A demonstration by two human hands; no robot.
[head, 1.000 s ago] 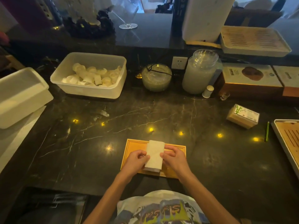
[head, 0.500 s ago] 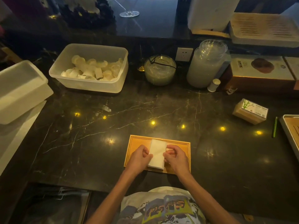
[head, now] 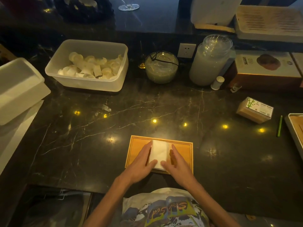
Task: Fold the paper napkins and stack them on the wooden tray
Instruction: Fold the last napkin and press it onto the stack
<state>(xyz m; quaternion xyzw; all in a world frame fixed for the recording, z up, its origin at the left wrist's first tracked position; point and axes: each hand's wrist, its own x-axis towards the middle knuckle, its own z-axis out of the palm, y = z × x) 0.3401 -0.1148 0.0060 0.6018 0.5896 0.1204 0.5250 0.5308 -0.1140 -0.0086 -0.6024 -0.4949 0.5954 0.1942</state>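
Note:
A small orange wooden tray lies on the black marble counter near its front edge. A stack of folded white paper napkins rests on the middle of the tray, long side pointing away from me. My left hand lies flat against the stack's left side and my right hand against its right side. The fingers of both hands are stretched out along the stack, and both thumbs touch its near end.
A clear plastic tub of white pieces stands at the back left, a white box at the left edge. A glass bowl, a tall jar, a small tissue pack, a green pen and another tray are to the right.
The stack has come down flat onto the tray. Both hands have gone from curled around it to stretched flat along its sides.

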